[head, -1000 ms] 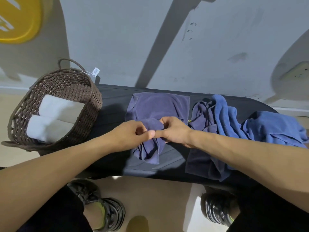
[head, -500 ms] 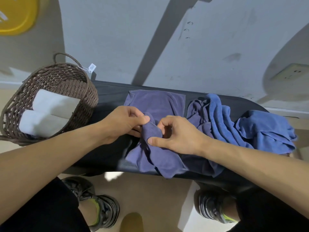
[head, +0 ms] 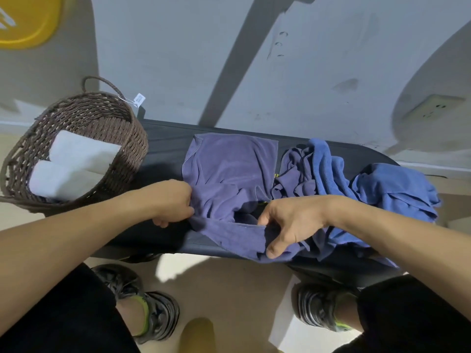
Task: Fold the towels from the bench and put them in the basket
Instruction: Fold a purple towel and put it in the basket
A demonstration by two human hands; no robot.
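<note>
Hands spread apart on a purple towel at the bench's front edge.
Left hand (head: 174,202) pinched the purple towel (head: 229,174) at its left side; right hand (head: 288,222) gripped its front hem, fingertips hidden in cloth. Blue towels (head: 377,189) lay crumpled toward the bench (head: 165,138) right end. The basket (head: 122,138) at the left end held two white folded towels (head: 76,161); its tag (head: 139,99) was unreadable.

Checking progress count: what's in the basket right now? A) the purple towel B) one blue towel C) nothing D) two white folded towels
D: two white folded towels lie inside the brown wicker basket; the purple towel is on the bench, held by both hands.
</note>
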